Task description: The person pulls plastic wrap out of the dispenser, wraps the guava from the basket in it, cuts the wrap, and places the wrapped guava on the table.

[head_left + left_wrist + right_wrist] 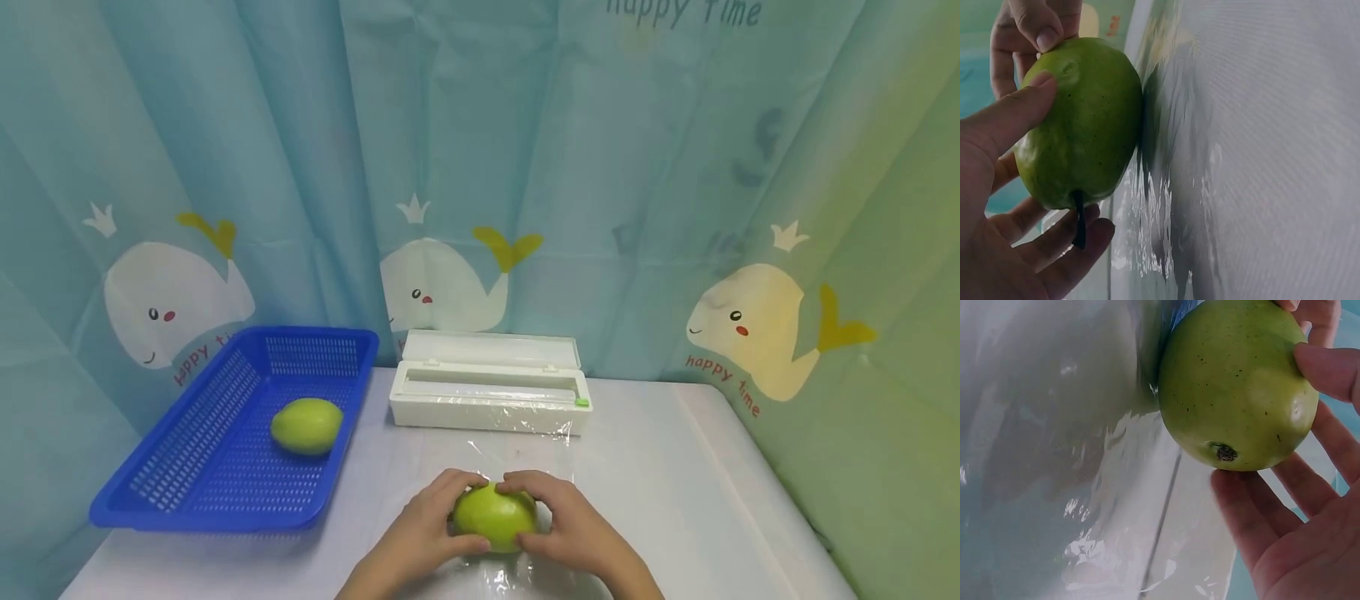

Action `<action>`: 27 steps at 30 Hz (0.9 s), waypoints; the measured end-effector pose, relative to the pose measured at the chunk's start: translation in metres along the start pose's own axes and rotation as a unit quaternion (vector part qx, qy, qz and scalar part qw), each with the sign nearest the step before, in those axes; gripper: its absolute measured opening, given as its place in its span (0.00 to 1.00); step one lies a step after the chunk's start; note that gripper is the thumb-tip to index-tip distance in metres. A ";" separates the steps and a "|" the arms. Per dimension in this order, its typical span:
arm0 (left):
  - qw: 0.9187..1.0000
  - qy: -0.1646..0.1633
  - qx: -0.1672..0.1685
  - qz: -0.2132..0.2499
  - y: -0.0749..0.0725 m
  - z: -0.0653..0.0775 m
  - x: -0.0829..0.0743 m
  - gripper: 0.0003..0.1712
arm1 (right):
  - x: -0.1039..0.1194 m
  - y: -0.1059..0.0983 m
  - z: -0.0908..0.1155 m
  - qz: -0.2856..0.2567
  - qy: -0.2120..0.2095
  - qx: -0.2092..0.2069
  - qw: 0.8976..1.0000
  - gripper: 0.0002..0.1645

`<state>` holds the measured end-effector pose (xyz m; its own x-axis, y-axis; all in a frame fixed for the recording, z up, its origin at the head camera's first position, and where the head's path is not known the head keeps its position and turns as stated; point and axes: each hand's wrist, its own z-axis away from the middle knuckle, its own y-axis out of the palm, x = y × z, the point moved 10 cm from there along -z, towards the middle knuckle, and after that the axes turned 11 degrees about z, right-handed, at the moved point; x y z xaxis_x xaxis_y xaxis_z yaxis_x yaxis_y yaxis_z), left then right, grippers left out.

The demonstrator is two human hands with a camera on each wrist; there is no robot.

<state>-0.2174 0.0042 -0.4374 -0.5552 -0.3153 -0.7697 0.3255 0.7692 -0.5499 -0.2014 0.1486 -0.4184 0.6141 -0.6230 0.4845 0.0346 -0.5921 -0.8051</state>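
Observation:
A green pear (495,518) with a dark stem lies on its side on clear plastic wrap (517,454) near the table's front. From the left, my left hand (427,529) holds it, fingers curled over the far side and thumb on the near side. My right hand (570,521) grips the opposite end in the same manner. In the left wrist view the pear's stem (1079,222) points toward the left hand's fingers. The right wrist view shows its dark blossom end (1225,452) and speckled skin. The wrap runs back to a white dispenser box (487,413) with a raised lid.
A blue plastic basket (217,521) stands on the left, with another green fruit (307,426) in it. A small green piece (581,402) sits at the dispenser's right end. Behind the white table (660,483) hangs a blue curtain (600,167) with printed whales.

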 end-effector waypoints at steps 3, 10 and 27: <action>1.000 0.001 0.005 -0.005 -0.002 -0.002 0.000 0.38 | 0.000 -0.002 -0.002 0.004 -0.001 0.007 1.000 0.37; 1.000 -0.003 0.010 -0.011 -0.006 -0.003 -0.001 0.42 | 0.005 -0.012 -0.003 0.028 0.004 0.008 1.000 0.37; 0.989 0.074 -0.117 -0.057 -0.059 0.030 -0.046 0.31 | 0.006 -0.062 0.015 0.105 0.035 -0.077 0.991 0.33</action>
<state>-0.1879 -0.0433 -0.3790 -0.6888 -0.3359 -0.6424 0.0783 0.8465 -0.5265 -0.1879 0.1892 -0.3712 0.5391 -0.7711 0.3388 -0.2120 -0.5135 -0.8315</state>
